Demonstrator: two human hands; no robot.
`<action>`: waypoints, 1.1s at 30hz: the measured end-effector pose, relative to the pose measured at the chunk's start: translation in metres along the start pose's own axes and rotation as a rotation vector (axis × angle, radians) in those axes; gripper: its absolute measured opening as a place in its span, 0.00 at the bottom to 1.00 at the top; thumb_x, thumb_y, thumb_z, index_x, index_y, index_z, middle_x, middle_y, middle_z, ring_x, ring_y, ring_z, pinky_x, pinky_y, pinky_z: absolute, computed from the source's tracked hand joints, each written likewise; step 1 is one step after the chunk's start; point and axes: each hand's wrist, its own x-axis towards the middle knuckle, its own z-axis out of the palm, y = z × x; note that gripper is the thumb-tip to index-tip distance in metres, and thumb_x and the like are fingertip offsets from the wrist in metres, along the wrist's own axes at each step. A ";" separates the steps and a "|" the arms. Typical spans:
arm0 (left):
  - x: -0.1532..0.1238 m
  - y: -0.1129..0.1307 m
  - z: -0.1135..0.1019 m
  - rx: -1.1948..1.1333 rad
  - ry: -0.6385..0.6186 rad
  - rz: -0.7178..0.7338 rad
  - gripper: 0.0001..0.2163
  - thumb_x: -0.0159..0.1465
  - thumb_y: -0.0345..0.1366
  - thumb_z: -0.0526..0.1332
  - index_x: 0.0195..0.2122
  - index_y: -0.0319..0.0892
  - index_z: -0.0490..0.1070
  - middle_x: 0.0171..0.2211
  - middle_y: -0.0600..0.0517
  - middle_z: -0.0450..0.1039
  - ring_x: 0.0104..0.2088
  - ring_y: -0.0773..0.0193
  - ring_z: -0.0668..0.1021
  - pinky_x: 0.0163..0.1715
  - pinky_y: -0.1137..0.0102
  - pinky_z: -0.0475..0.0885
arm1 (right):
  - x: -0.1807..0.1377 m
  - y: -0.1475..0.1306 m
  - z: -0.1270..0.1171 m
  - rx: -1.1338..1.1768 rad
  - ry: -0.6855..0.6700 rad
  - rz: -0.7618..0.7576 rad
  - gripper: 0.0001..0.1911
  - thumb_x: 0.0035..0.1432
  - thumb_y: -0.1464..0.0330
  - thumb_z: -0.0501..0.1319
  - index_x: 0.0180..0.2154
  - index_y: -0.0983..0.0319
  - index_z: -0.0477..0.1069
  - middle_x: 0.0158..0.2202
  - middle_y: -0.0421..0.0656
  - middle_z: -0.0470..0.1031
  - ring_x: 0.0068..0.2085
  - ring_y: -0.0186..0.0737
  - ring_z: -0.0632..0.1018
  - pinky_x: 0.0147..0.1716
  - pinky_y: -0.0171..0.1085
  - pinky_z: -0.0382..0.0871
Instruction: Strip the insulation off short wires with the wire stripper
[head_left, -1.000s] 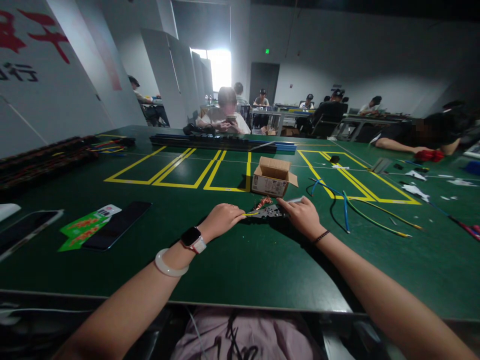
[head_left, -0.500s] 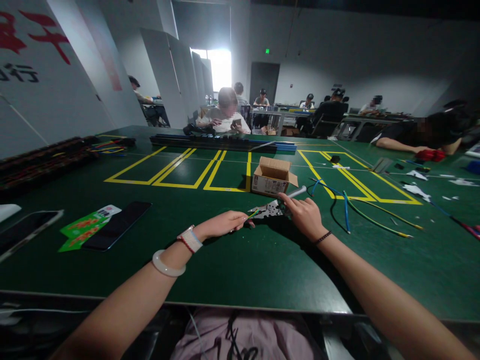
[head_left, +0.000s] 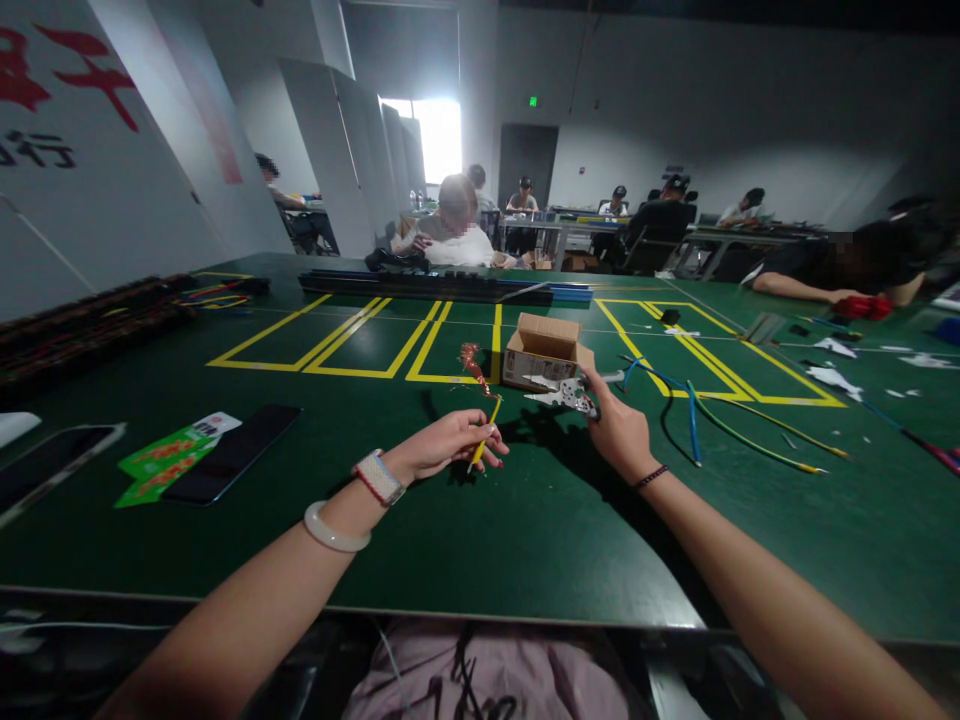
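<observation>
My left hand [head_left: 454,440] pinches a short yellow wire [head_left: 487,440] between thumb and fingers, the wire tilted upward. From its far end sticks a loose, frayed bunch of bare copper strands [head_left: 472,365]. My right hand [head_left: 621,425] is wrapped around the handles of a pair of wire strippers [head_left: 566,392], whose metal jaws are parted and point left, clear of the wire. Just behind the strippers stands a small open cardboard box [head_left: 541,362]; its inside bottom is hidden. To the right, a blue wire [head_left: 693,425] and a green wire [head_left: 750,440] lie on the table.
The green table [head_left: 420,545] carries yellow tape outlines. Left lie a dark phone [head_left: 232,455], a green packet [head_left: 169,455] and another device [head_left: 56,455]. Dark strips [head_left: 427,285] lie along the back. Paper scraps [head_left: 832,382] are at right, near a co-worker's arm [head_left: 799,290].
The strippers have moved away from the wire, and their jaws have opened. My left hand has turned the wire upright, bringing the frayed copper strands into view.
</observation>
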 end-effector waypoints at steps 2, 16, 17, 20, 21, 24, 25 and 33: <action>0.001 -0.002 0.000 -0.023 0.010 0.001 0.09 0.66 0.38 0.60 0.37 0.37 0.63 0.37 0.44 0.77 0.32 0.66 0.80 0.30 0.73 0.71 | 0.000 -0.001 -0.001 0.013 0.007 -0.008 0.36 0.53 0.73 0.54 0.64 0.58 0.52 0.47 0.46 0.78 0.29 0.41 0.78 0.23 0.34 0.64; 0.003 -0.004 -0.005 0.125 -0.042 -0.019 0.10 0.64 0.39 0.60 0.37 0.35 0.69 0.24 0.54 0.71 0.15 0.78 0.65 0.14 0.80 0.54 | 0.003 -0.007 -0.011 -0.044 -0.009 -0.245 0.27 0.63 0.70 0.52 0.63 0.58 0.54 0.49 0.45 0.77 0.34 0.36 0.77 0.28 0.35 0.58; 0.003 -0.005 -0.005 0.153 -0.036 -0.020 0.11 0.64 0.39 0.60 0.37 0.34 0.69 0.24 0.54 0.71 0.14 0.79 0.63 0.13 0.80 0.52 | 0.003 -0.006 -0.011 -0.048 -0.014 -0.243 0.27 0.64 0.69 0.51 0.63 0.58 0.55 0.48 0.44 0.77 0.34 0.36 0.77 0.29 0.35 0.57; 0.004 -0.005 -0.006 0.231 -0.019 -0.028 0.13 0.64 0.43 0.60 0.37 0.35 0.70 0.23 0.55 0.69 0.13 0.79 0.60 0.13 0.79 0.47 | 0.003 -0.006 -0.011 -0.060 -0.039 -0.237 0.24 0.65 0.68 0.51 0.62 0.57 0.58 0.45 0.44 0.78 0.35 0.36 0.76 0.30 0.36 0.56; 0.004 -0.006 -0.006 0.254 -0.013 -0.027 0.14 0.63 0.44 0.60 0.37 0.35 0.70 0.22 0.56 0.69 0.14 0.78 0.60 0.13 0.79 0.47 | 0.003 -0.006 -0.011 -0.064 -0.051 -0.237 0.24 0.65 0.68 0.50 0.62 0.57 0.58 0.44 0.44 0.79 0.35 0.36 0.76 0.30 0.36 0.55; 0.003 -0.006 -0.006 0.328 0.013 -0.014 0.17 0.62 0.47 0.60 0.37 0.35 0.71 0.22 0.56 0.68 0.14 0.77 0.60 0.14 0.78 0.48 | 0.003 -0.006 -0.011 -0.068 -0.081 -0.236 0.24 0.65 0.70 0.50 0.62 0.57 0.59 0.42 0.44 0.79 0.35 0.36 0.76 0.31 0.37 0.54; 0.003 -0.006 -0.006 0.354 0.020 -0.011 0.17 0.62 0.48 0.60 0.37 0.35 0.71 0.21 0.56 0.68 0.15 0.77 0.60 0.14 0.78 0.49 | 0.003 -0.006 -0.011 -0.061 -0.088 -0.235 0.24 0.65 0.70 0.50 0.61 0.57 0.59 0.42 0.43 0.79 0.36 0.37 0.76 0.31 0.37 0.53; 0.001 -0.002 -0.003 0.453 0.035 -0.015 0.19 0.60 0.50 0.61 0.37 0.35 0.73 0.20 0.56 0.67 0.17 0.74 0.63 0.16 0.77 0.52 | 0.002 -0.007 -0.010 -0.087 -0.123 -0.310 0.23 0.65 0.71 0.49 0.60 0.59 0.61 0.38 0.44 0.78 0.34 0.38 0.73 0.32 0.38 0.51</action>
